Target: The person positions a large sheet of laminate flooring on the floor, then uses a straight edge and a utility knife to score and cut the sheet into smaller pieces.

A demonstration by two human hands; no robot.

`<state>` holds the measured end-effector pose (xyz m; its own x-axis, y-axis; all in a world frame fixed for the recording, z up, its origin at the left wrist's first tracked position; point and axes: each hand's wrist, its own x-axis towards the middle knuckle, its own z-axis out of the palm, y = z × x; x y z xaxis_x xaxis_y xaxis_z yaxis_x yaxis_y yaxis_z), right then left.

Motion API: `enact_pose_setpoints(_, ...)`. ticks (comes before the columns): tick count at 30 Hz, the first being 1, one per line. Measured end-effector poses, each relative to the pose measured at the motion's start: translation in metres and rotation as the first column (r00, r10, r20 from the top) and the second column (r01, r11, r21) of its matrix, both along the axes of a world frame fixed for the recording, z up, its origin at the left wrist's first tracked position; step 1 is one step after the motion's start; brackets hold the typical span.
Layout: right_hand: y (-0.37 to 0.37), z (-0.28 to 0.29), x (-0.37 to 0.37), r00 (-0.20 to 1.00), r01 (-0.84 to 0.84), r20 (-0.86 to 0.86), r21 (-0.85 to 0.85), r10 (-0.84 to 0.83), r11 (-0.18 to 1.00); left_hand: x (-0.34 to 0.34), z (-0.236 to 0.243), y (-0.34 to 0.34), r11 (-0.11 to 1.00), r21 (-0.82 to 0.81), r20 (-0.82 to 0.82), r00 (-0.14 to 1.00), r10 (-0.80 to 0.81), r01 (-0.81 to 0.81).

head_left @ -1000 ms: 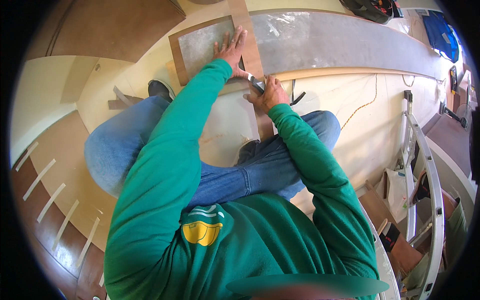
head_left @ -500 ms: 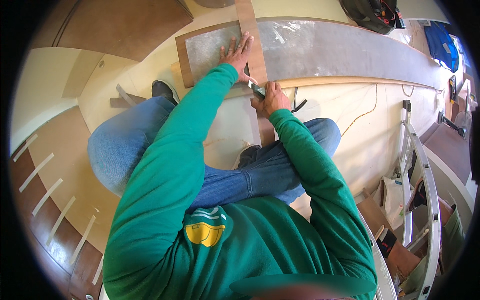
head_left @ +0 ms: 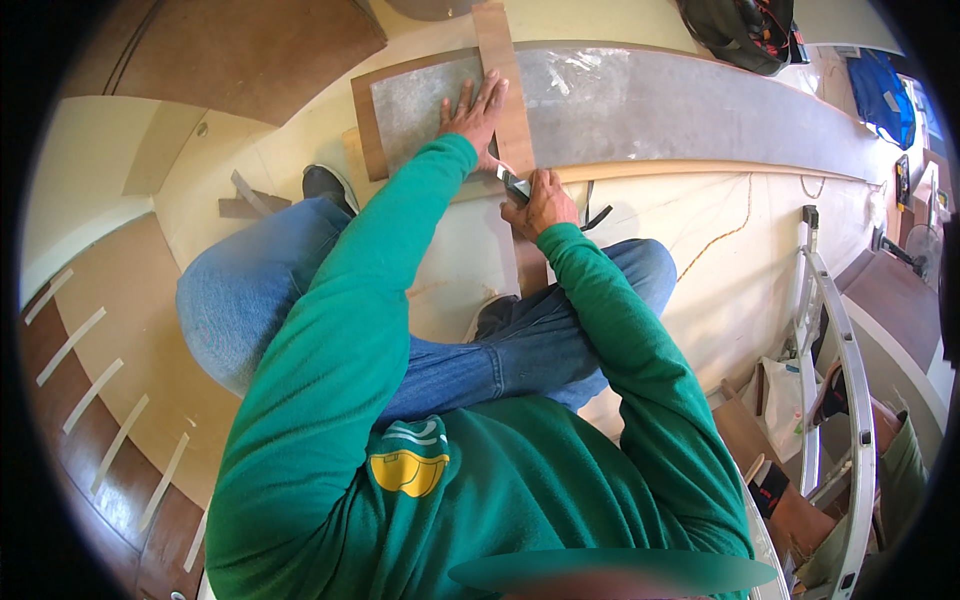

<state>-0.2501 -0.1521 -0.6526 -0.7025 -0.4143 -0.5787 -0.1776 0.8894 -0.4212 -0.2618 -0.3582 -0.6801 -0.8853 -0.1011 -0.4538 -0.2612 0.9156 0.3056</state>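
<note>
My left hand (head_left: 472, 117) lies flat with fingers spread, pressing on a brown wooden strip (head_left: 508, 75) and the grey-faced board (head_left: 415, 105) under it. The strip crosses the long board (head_left: 690, 100) and reaches back toward my legs. In my right hand (head_left: 548, 203) is a utility knife (head_left: 517, 187), its pale tip pointing up and left at the strip's left edge, close to my left thumb. My right fingers wrap round the knife and cover part of the strip. Whether the blade touches the board is too small to tell.
An aluminium ladder (head_left: 843, 330) stands at the right, with a person's trousered leg (head_left: 897, 480) behind it. A black tool bag (head_left: 740, 35) and a blue bag (head_left: 882, 97) sit at the far right. Brown panels (head_left: 235, 55) are at the upper left; offcuts (head_left: 252, 200) lie by my shoe.
My hands stay almost where they were, left pressing on the strip and right holding the knife. The whole view has shifted slightly.
</note>
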Motion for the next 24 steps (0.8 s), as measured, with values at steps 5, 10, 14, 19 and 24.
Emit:
enact_pose_setpoints(5, 0.023, -0.009, -0.018, 0.983, 0.171, -0.026, -0.190, -0.179, 0.967, -0.003, 0.010, 0.003, 0.999, 0.050, -0.019, 1.000, 0.007, -0.006)
enact_pose_setpoints(10, 0.034, 0.019, -0.057, 0.921, 0.355, -0.030, -0.342, -0.387, 0.870, -0.003, 0.018, 0.002, 0.999, 0.040, 0.056, 0.998, 0.028, -0.030)
enact_pose_setpoints(14, 0.037, -0.001, -0.070, 0.897, 0.428, 0.037, -0.324, -0.440, 0.844, -0.009, 0.025, 0.006, 0.999, 0.015, 0.112, 0.993, 0.026, -0.028)
enact_pose_setpoints(19, 0.021, 0.003, -0.074, 0.915, 0.326, -0.110, -0.367, -0.388, 0.871, -0.009, 0.028, 0.005, 0.999, 0.020, 0.122, 0.992, 0.040, -0.043)
enact_pose_setpoints(24, 0.015, 0.002, -0.081, 0.829, 0.533, 0.081, -0.409, -0.553, 0.740, -0.012, 0.032, 0.006, 0.999, 0.020, 0.138, 0.990, 0.034, -0.037)
